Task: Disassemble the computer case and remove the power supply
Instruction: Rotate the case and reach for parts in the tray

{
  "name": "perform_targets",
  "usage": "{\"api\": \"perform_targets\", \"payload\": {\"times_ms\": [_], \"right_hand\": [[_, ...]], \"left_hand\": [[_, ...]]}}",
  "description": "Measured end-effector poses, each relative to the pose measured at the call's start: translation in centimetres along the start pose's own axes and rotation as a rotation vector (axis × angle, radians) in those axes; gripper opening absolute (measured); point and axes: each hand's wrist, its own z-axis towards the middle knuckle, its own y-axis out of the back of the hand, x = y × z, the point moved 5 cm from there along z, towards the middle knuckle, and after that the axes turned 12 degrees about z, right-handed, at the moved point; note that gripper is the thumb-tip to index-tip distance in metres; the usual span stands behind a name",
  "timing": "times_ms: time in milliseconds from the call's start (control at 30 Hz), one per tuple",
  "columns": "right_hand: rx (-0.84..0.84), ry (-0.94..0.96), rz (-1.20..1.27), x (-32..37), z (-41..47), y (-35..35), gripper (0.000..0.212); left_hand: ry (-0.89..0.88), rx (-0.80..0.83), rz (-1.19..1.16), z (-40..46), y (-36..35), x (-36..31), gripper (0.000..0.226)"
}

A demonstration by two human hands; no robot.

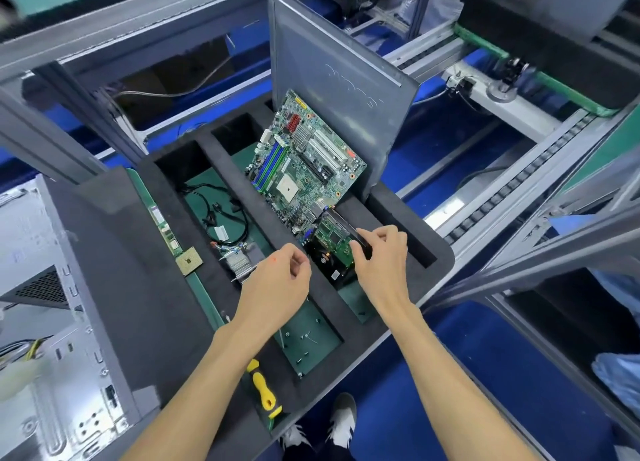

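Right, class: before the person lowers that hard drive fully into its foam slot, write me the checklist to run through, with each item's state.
1. Right hand grips the hard drive: ok.
2. Left hand free to help: ok, it holds nothing.
3. Motherboard clear of the drive: cannot tell, they sit very close.
4. Slot floor under the drive free of loose parts: cannot tell, hidden.
5. Screwdriver out of the way: ok, in the foam tray near the front edge.

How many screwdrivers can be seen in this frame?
1. A yellow-and-black-handled screwdriver lies in a slot at the near edge of the foam tray, partly under the left forearm. Others may be hidden beneath the arms.
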Motion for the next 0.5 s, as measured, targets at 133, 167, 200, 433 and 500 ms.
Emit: {"api": "perform_targets", "payload": {"times_ms": [133,167,200,433,500], "right_hand": [[0.006,-0.011,-0.064,-0.5,0.7,0.9,0.038],[0.011,-0.021,-0.069,-0.6,0.9,1.0,0.038],[0.021,-0.033,-0.071,-0.7,1.0,0.9,0.038],[0.081,-0.034,-0.015,0.2,0.5,1.5,0.046],[0.063,0.021,0.033,1.7,0.5,2.1,0.047]], "left_hand": [[-0.003,0.028,0.028,0.2,-0.2,-0.1,0.010],[-0.003,0.036,0.031,0.2,-0.3,-0.1,0.009],[-0.002,0.041,0.031,0.3,-0.4,-0.1,0.009],[-0.056,0.025,-0.161,0.4,0.8,-0.7,0.010],[-0.080,0.002,-0.199,0.3,1.8,-1.1,0.011]]}}
